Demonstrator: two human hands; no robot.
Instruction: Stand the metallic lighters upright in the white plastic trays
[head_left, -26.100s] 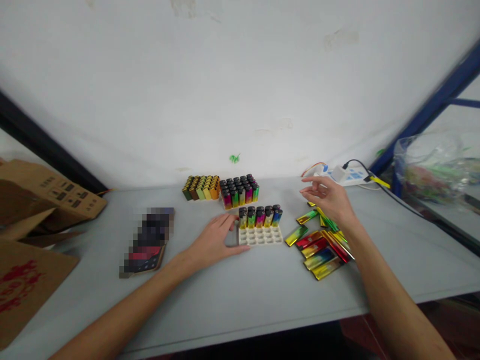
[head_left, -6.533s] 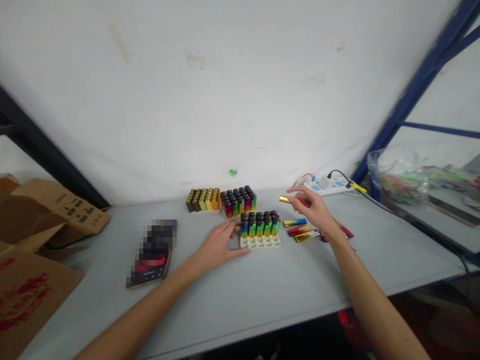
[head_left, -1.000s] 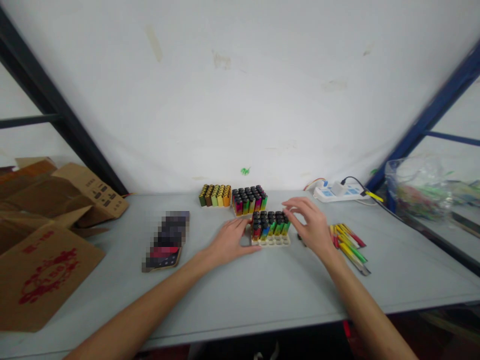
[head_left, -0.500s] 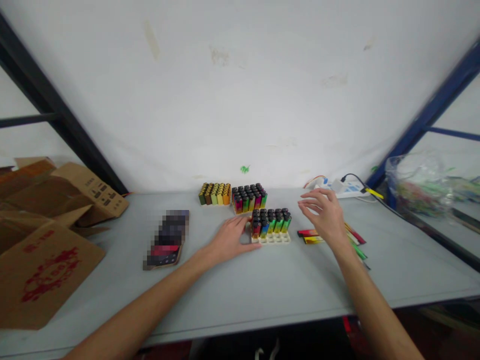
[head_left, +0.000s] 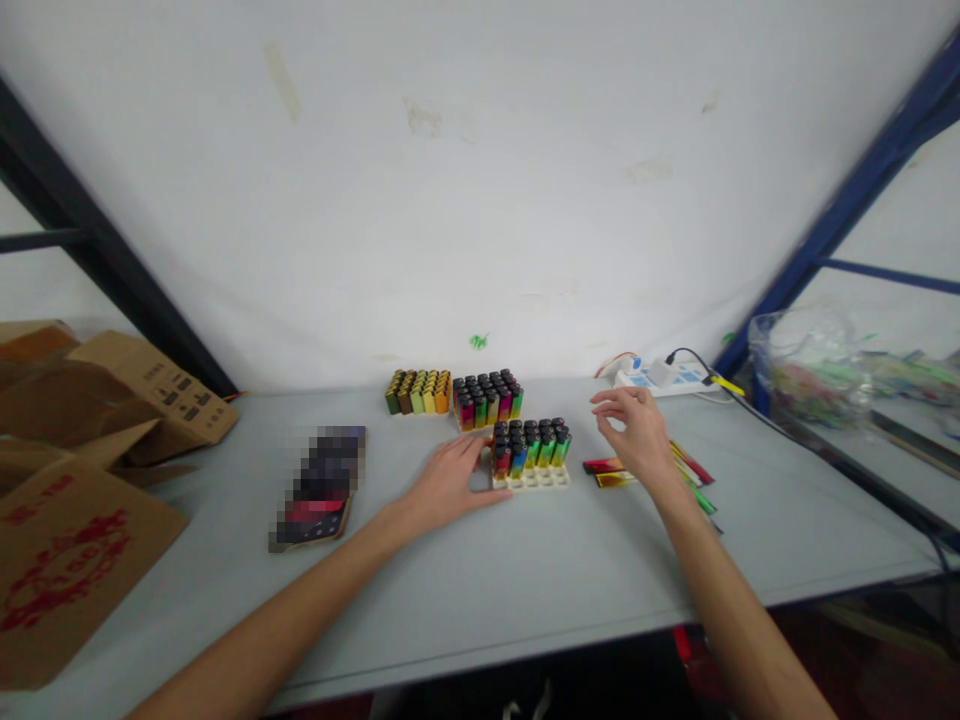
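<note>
Near the centre of the frame, the left end of a white tray (head_left: 541, 483) is grasped by the left hand (head_left: 448, 482); upright lighters (head_left: 532, 450) are lined up in its rear rows. Right of centre, the right hand (head_left: 637, 430) is held released, fingers parted, near metallic strips (head_left: 609, 480). Behind, a second lighter block (head_left: 487, 404) is flanked by gold-topped pieces (head_left: 418, 398); a cardboard box (head_left: 82, 570) is seen at lower left.

grey table (head_left: 450, 590), phone (head_left: 322, 490), white lighter rack (head_left: 536, 480), loose coloured pieces (head_left: 604, 466)
</note>
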